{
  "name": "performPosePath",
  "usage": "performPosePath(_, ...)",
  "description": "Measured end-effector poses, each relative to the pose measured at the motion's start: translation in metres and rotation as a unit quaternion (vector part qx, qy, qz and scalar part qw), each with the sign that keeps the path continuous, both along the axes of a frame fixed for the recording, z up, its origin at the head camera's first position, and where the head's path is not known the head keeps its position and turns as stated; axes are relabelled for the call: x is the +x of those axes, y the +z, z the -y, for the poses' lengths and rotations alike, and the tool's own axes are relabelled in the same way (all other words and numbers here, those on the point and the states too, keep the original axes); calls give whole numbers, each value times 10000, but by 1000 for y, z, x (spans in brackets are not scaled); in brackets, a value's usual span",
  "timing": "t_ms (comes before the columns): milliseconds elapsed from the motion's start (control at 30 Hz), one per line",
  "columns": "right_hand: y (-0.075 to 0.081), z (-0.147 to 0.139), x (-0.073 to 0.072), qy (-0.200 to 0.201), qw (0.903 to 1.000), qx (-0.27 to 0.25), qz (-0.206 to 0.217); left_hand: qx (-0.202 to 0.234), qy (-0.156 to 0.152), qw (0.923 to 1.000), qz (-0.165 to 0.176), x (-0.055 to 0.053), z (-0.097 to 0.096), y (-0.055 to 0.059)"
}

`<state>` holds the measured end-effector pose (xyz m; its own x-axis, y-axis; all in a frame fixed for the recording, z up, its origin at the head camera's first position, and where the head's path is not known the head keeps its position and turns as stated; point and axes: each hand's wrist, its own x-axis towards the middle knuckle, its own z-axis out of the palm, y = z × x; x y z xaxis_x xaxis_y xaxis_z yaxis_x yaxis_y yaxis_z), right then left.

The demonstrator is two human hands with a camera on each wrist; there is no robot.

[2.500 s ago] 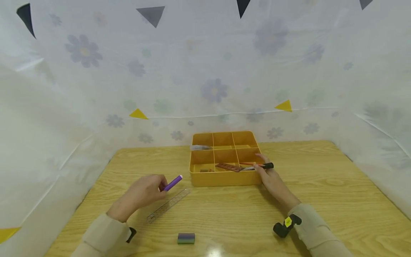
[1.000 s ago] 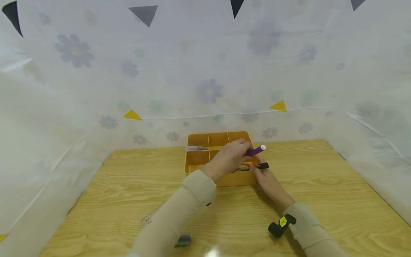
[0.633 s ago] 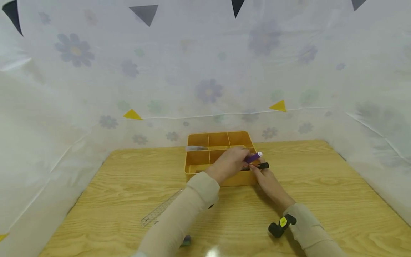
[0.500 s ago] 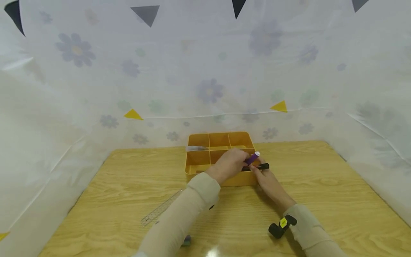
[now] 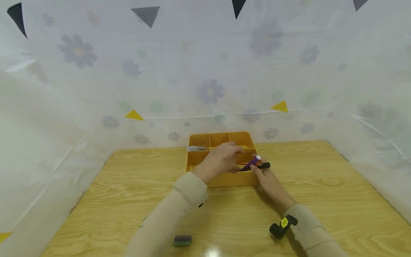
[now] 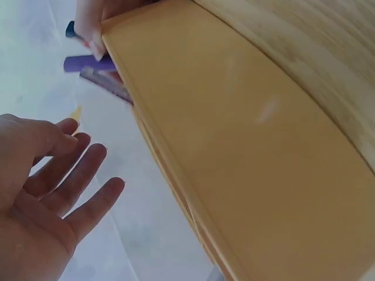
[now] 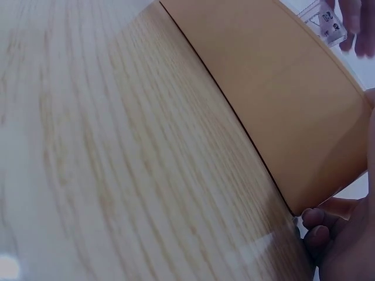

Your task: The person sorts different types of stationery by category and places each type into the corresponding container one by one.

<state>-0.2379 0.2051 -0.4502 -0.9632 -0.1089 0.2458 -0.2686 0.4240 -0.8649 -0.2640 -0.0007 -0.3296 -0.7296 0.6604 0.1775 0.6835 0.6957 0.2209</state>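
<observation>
A yellow divided box [image 5: 231, 180] stands at the back of the table. A purple marker [image 5: 249, 164] with a white end leans in its front right compartment, beside a black-ended pen-like item [image 5: 265, 165] that sticks out over the right rim. My left hand [image 5: 219, 159] hovers over the front compartments, and in the left wrist view its fingers are loose with nothing between them. My right hand [image 5: 271, 184] grips the box's front right corner, thumb at the rim near the marker. The right wrist view has its other fingers curled at the lower corner.
Two short cylinders [image 5: 182, 240], one greyish purple and one green, lie near the front edge. My left sleeve hides most of the clear ruler on the table. A translucent item [image 5: 197, 148] lies across the back left compartment. A flower-patterned sheet [image 5: 210, 91] hangs behind.
My left hand carried the purple marker from the left into the box's front right compartment and let go of it, then drew back slightly leftward. My right hand stays on the box corner.
</observation>
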Motion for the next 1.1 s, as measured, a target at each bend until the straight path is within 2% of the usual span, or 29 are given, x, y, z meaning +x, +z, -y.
performPosePath(133,-1,0,-2,6,9999,-100,-2,264,-69,9991,-330,0,22,2)
performPosePath(433,0,-2,-3,-70,9998,52,171,780,7,9967,-232,2,71,4)
performPosePath(800,0,-5,-5,-75,9998,151,110,833,361,9944,-546,13,124,-6)
performPosePath(933,-1,-4,-6,36,9999,51,127,744,719,9939,-383,22,142,-11)
performPosePath(1100,0,-3,-7,75,10000,-28,55,451,1272,9907,189,34,162,-20)
